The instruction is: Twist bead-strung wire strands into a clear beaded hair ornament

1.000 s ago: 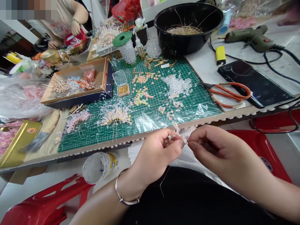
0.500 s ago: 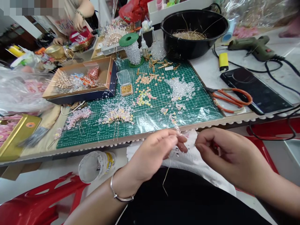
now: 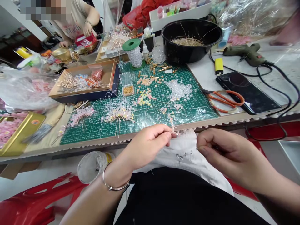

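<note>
Holding a beaded wire sprig — faceted, glassy — in the left hand.

Bright, even indoor light, source not in view, with only soft shadows under the left hand and right hand and in the folds of the white cloth between them. Glare streaks across the clear plastic sheet just beyond the hands and on the dark glass panel past the right hand. Wide-angle bend curves the worktop edge, fingers slightly soft, mosaic patch far past the left hand.
</note>
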Demonstrator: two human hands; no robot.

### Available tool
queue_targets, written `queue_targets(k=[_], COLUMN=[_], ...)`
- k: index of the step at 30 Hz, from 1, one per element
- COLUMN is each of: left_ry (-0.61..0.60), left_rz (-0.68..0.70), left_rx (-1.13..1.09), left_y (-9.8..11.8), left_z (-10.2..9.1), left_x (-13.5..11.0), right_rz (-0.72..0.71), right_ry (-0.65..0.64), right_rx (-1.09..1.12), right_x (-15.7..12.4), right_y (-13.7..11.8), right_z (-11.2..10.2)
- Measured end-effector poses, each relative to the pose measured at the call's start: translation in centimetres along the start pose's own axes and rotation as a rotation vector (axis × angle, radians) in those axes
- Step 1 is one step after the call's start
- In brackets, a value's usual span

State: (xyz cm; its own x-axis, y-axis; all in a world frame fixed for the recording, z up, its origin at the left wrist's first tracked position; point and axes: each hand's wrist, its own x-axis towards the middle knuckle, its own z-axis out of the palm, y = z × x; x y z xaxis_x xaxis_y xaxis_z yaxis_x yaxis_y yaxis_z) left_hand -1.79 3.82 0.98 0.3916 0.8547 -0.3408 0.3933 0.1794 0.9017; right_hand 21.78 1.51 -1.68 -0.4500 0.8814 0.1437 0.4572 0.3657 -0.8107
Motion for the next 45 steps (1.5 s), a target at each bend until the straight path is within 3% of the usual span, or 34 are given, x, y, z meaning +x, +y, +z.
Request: queue_targets(k=[5, 13, 25, 27, 31, 33, 37, 45], left_ry=[-0.152, -0.249, -0.167, -0.146, -0.146, -0.173, -0.276, -0.417], left_rz=[0.009, 0.117, 0.232, 0.257, 0.326, 0.349, 0.357, 0.213], left_rx=[0.14, 0.199, 0.325, 0.358, 0.411, 0.423, 0.405, 0.406], left_y=[1.2, 1.6, 1.1, 0.9, 0.5, 0.4, 0.3, 0.2], left_z=[1.2, 1.6, 2.1, 2.2, 2.0, 1.8, 1.4, 1.2], left_x=[-0.2, -0.5, -0.7, -0.7, -0.8, -0.8, -0.7, -0.2], right_rz=[-0.083, -0.142, -0.257, -0.174, 0.174, 0.282, 0.395, 0.447], right_ry=[0.006, 0.006, 0.046, 0.047, -0.033, -0.094, -0.242, -0.336], right_rx=[-0.016, -0.098, -0.295, -0.243, -0.011, 0.116, 0.26, 0.079], right_x=[-0.1, -0.2, -0.3, -0.5, -0.7, -0.7, -0.5, -1.0], right_y=[-0.7, -0.6, -0.6, -0.7, -0.7, -0.5, -0.1, 0.3], right_z=[0.3, 0.5, 0.9, 1.1, 1.3, 1.2, 0.9, 0.9])
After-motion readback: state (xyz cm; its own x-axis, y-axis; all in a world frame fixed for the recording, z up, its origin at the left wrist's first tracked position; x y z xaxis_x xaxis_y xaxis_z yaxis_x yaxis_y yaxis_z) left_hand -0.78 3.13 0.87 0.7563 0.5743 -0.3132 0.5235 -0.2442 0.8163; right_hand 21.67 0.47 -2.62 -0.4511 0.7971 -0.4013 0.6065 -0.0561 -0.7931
